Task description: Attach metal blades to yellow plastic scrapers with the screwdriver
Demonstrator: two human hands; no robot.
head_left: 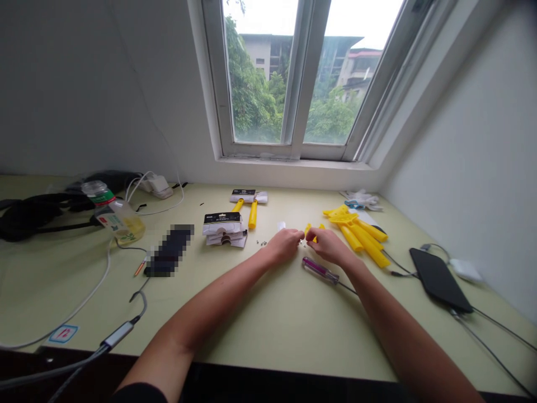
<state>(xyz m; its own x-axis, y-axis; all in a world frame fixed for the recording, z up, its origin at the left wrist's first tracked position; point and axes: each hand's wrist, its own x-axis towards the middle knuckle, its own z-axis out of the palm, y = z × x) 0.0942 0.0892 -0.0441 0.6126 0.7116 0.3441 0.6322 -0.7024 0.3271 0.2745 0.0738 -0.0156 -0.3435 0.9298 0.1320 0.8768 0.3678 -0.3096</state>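
My left hand (pixel 286 246) and my right hand (pixel 326 246) meet over the middle of the table, fingertips almost touching. Both have their fingers drawn into a pinch; anything between them is too small or hidden to make out. Tiny metal screws (pixel 263 243) lie left of my left hand, and a few more small bits are under the fingertips. Just behind my right hand, small yellow plastic pieces (pixel 308 229) partly show. A screwdriver (pixel 319 270) with a purple, clear-ended handle lies in front of my right hand, its shaft running under my right forearm.
Yellow plastic handles (pixel 363 238) are piled at right, with white gloves (pixel 363 200) behind. Stacked black-and-white cards (pixel 222 226) and carded yellow-handled tools (pixel 253 214) stand left of centre. A black phone (pixel 440 280) with cables lies right; a bottle (pixel 119 218) and pixelated dark object (pixel 171 250) left.
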